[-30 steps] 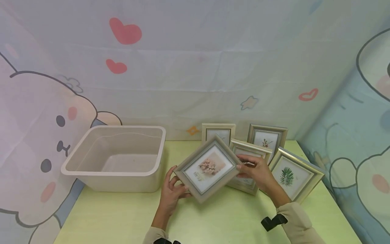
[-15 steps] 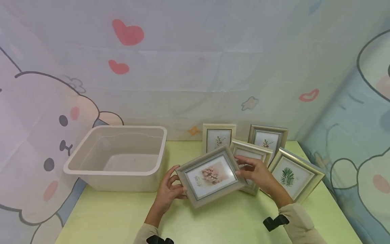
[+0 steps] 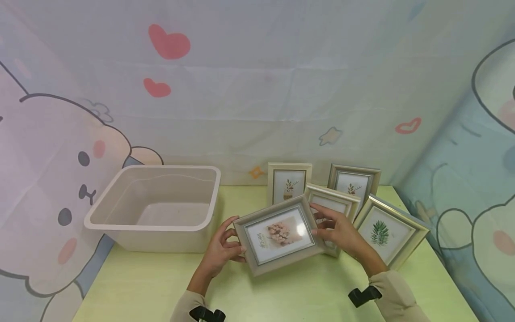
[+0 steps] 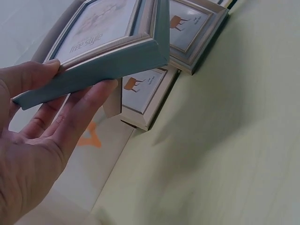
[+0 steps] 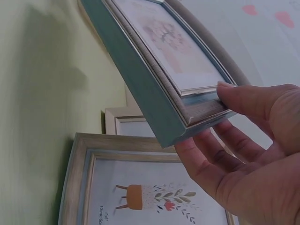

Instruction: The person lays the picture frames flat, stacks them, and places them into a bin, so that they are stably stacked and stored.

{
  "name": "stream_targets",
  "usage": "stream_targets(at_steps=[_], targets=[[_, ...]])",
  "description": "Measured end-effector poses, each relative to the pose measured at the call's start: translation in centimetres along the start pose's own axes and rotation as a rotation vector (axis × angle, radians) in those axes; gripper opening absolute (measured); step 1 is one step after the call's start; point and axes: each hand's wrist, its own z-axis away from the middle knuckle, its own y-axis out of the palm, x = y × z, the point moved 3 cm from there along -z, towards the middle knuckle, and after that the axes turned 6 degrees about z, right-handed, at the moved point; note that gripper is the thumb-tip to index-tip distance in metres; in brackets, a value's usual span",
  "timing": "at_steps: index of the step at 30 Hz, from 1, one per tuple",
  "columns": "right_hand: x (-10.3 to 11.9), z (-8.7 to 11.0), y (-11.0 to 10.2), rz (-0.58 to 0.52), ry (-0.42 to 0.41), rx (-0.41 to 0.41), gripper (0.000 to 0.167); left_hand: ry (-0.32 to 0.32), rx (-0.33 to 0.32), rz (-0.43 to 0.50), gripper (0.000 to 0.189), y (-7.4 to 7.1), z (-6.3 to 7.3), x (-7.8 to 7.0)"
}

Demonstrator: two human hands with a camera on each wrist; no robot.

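Observation:
A grey-brown picture frame [image 3: 280,235] with a pink flower print is held tilted above the table, between both hands. My left hand [image 3: 220,248] pinches its left edge, thumb on the front and fingers behind, as the left wrist view shows. At the opposite edge my right hand [image 3: 337,230] grips it with the thumb on the face and fingers underneath. Teal sides of the picture frame [image 5: 140,75] show in the right wrist view. Just behind it stands a cream picture frame [image 3: 350,197], partly hidden by the held one and my right hand.
A beige plastic bin [image 3: 161,230] stands at the left on the light green table [image 3: 153,286]. Behind stand a cream plant-print frame [image 3: 289,166] and a darker frame [image 3: 375,179]. A gold-edged leaf-print frame [image 3: 396,232] leans at the right. A printed cloth [image 3: 241,89] hangs behind.
The held picture frame has turned from a steep diagonal toward level and come slightly lower. My left hand has moved a little left and down with it; my right hand has barely moved.

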Motion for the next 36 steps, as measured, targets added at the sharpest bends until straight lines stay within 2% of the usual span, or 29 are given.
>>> stream_targets(at_steps=[9,20,27,31,36], targets=[[-0.4,0.3,0.3,0.086,-0.036,-0.033,0.072,0.005,0.034,-0.04,0.09,0.1,0.1,-0.1],[-1.8,1.1,1.0,0.096,-0.111,-0.049,0.079,-0.011,0.051,-0.13,0.089,0.1,0.1,-0.7],[-1.9,1.6,1.4,0.102,-0.167,-0.074,0.081,0.004,0.025,-0.19,0.087,0.6,0.2,-1.0],[-2.0,2.0,1.6,0.113,-0.19,-0.116,0.08,0.015,0.039,-0.218,0.087,0.8,0.3,-1.3],[-2.3,2.5,2.3,0.097,-0.194,-0.196,0.08,0.062,0.042,-0.276,0.084,1.1,0.3,-1.5]])
